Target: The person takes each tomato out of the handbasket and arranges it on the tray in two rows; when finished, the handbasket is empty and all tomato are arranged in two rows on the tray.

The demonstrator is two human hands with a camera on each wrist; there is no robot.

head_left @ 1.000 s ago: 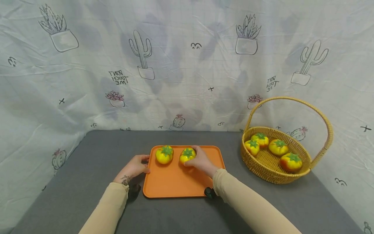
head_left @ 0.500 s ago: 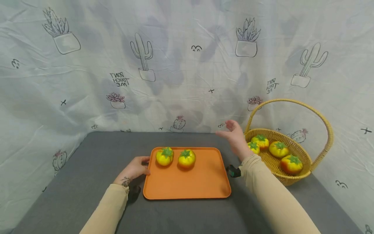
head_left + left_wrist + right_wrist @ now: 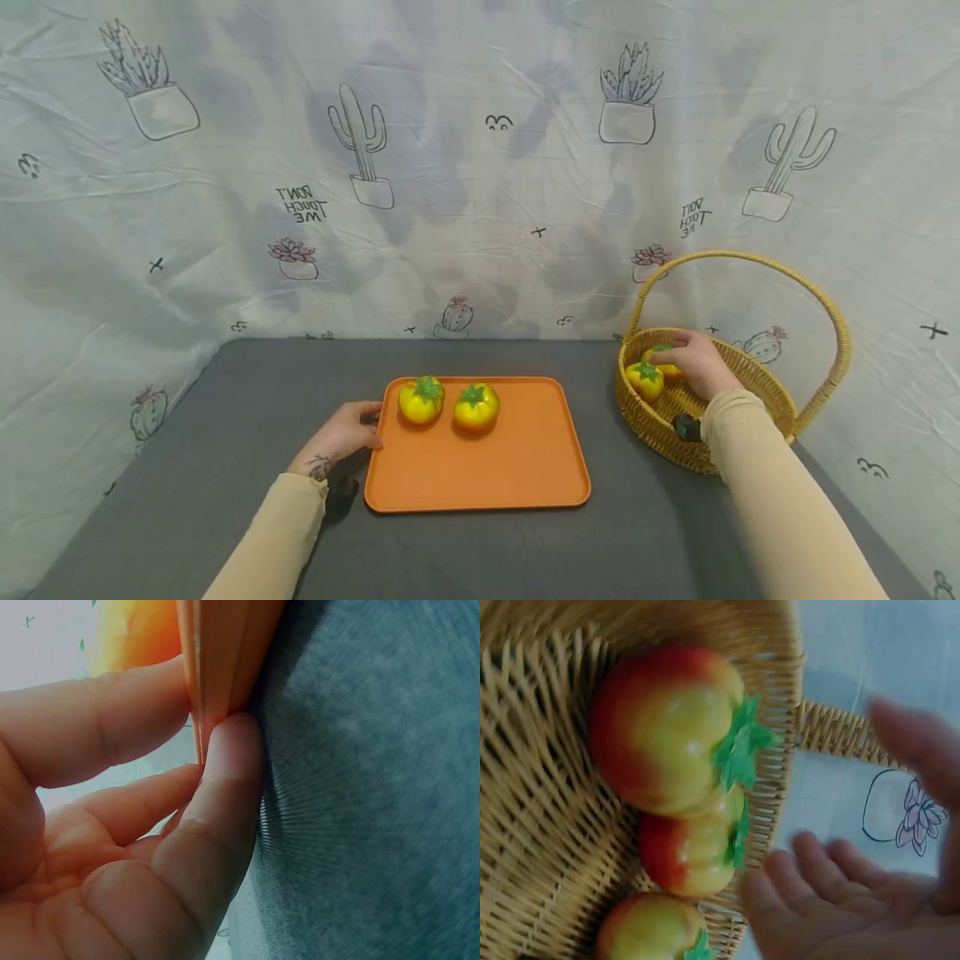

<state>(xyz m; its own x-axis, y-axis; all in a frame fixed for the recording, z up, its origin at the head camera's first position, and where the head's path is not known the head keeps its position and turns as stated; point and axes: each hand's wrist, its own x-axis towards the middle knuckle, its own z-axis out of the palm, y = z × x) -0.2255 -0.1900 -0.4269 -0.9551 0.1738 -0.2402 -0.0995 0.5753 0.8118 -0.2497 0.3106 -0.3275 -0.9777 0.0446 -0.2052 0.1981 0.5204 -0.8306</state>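
Observation:
An orange tray (image 3: 480, 483) lies on the table, bearing two yellow-red tomatoes with green leaf tops: the left tomato (image 3: 422, 401) and the right tomato (image 3: 476, 408). My left hand (image 3: 341, 435) holds the tray's left edge; in the left wrist view the thumb (image 3: 234, 750) and a finger touch its rim. My right hand (image 3: 697, 367) is inside the wicker basket (image 3: 652, 433), above a tomato at the back, with fingers spread and nothing gripped. Another tomato (image 3: 647, 382) sits beside it. In the right wrist view the nearest large tomato (image 3: 667, 731) lies clear of my fingers.
The basket's tall arched handle (image 3: 813, 292) rises over its right side. A grey table (image 3: 480, 554) spreads around the tray. A white curtain (image 3: 480, 183) with cactus drawings hangs behind. My right forearm hides part of the basket.
My right hand has let go of the right tomato on the tray and moved right into the basket. My left hand has stayed at the tray's edge.

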